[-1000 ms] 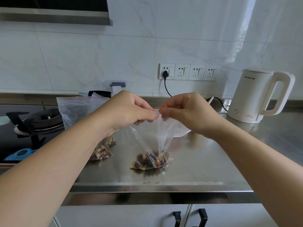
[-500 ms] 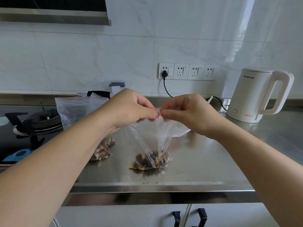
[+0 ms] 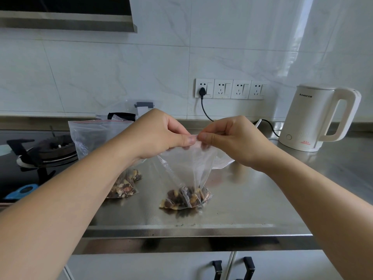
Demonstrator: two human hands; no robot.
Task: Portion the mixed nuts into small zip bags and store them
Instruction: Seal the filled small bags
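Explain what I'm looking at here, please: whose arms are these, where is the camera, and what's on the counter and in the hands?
There is no machine: a person wears a wide-angle camera on the head, looking down at their own arms. The left hand and right hand both pinch the top edge of a small clear plastic zip bag, whose bottom, filled with mixed nuts, rests on the stainless steel counter. To its left stands a larger clear bag with a red zip line, also holding nuts. A white electric kettle stands at the right, a black gas burner at the left.
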